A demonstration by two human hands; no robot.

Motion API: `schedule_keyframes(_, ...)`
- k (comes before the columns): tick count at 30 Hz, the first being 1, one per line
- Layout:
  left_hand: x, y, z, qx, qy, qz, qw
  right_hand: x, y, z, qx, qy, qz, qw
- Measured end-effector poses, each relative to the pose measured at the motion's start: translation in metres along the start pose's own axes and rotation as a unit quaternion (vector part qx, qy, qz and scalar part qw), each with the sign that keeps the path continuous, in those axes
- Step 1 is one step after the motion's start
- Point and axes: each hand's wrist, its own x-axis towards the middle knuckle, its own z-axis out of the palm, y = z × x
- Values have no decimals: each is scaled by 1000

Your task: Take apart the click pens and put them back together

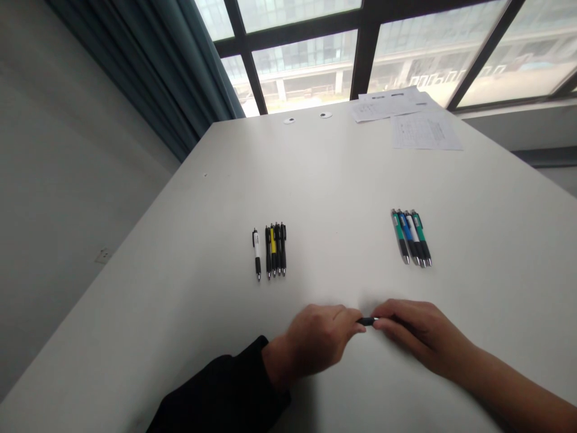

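Between my two hands, low over the near part of the table, is a pen (pixel 367 322). Only a short black stretch of it shows; the rest is hidden in my fingers. My left hand (pixel 321 337), in a black sleeve, pinches one end. On the other end, the fingertips of my right hand (pixel 417 331) are closed. Beyond my left hand lie a white pen (pixel 257 252) with a black grip and a close row of black pens (pixel 282 249) with a yellow pen (pixel 273 249) among them. Past my right hand rest green pens (pixel 398 231), a blue pen (pixel 407 231) and a white pen (pixel 412 231), side by side.
The white table (pixel 336 186) runs back to a window. Printed papers (pixel 426 129) lie at its far right. Two round white pieces (pixel 326 115) sit by the back edge. A blue curtain (pixel 180 66) hangs at the left, beside a wall with a socket (pixel 103 255).
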Motion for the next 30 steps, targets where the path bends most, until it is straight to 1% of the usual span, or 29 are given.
schedule_keyframes(4,1,1,-4,-17,-8,-13,1000,-1,1,1,20,16,-27,999)
schedule_keyframes(8,0,1,-6,-14,-25,-31,999,0,2,1,43,34,-92,994)
schedule_keyframes(11,-1,1,-4,-6,-33,-46,998,0,2,1,27,61,-123,990)
schedule_keyframes(13,-2,1,-1,5,-29,-44,999,0,2,2,10,78,-122,989)
schedule_keyframes(17,0,0,0,23,-21,-20,999,-2,2,2,2,96,-128,987)
schedule_keyframes(21,2,1,-4,-4,-12,-16,1000,-2,2,3,7,97,-143,985)
schedule_keyframes(26,3,3,-8,-5,-43,-35,998,-3,5,3,7,94,-153,984)
schedule_keyframes(30,4,4,-9,19,-58,-23,998,-3,6,3,3,99,-170,980)
